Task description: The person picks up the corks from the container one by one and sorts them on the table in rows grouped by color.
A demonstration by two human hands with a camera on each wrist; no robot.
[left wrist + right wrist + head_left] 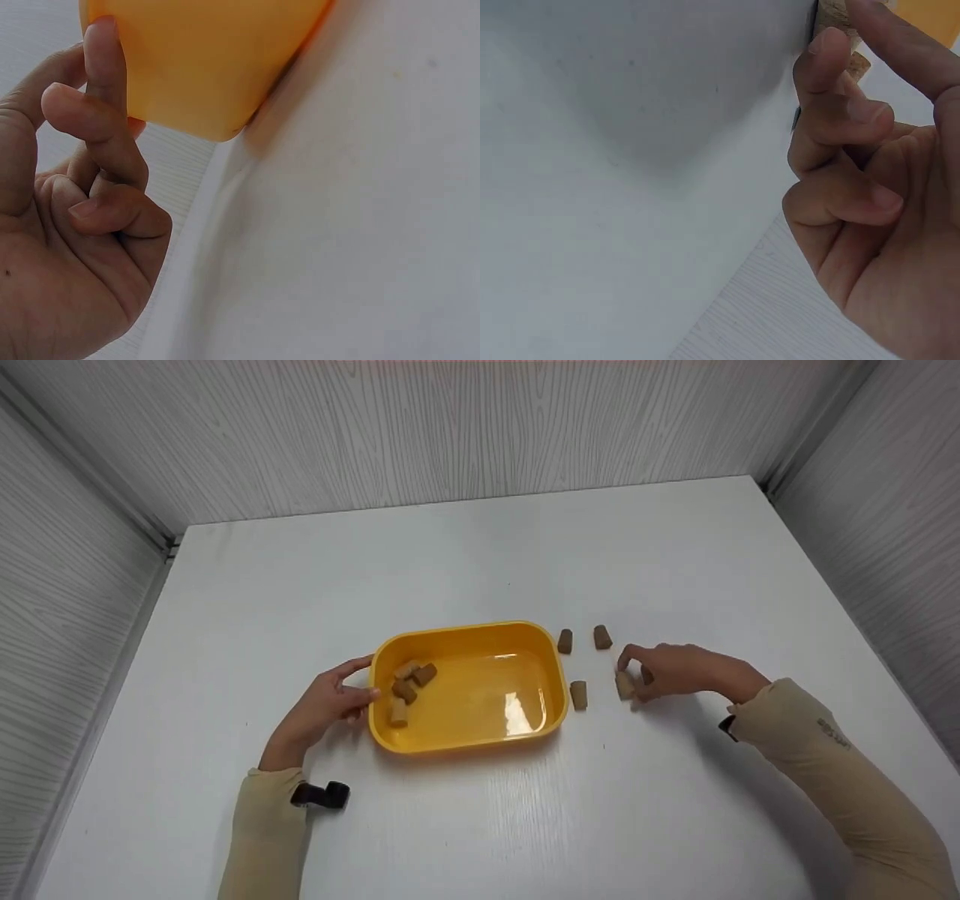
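Observation:
A yellow plastic tray [469, 745] sits on the white table, with several corks [404, 691] lying at its left end. My left hand [327, 706] grips the tray's left rim, thumb over the edge and fingers outside; in the left wrist view the fingers [105, 67] touch the outer wall. To the right of the tray, my right hand [675, 671] pinches a light cork [625, 685] at the tabletop between thumb and forefinger. That cork [834, 15] is partly hidden behind the fingers in the right wrist view. Another, darker cork [647, 674] is partly covered by the hand.
Two darker corks [565, 641] [602, 637] lie by the tray's upper right corner. A lighter cork [578, 695] stands close to its right wall. Pale wood-grain panels [450, 427] enclose the table at the back and sides.

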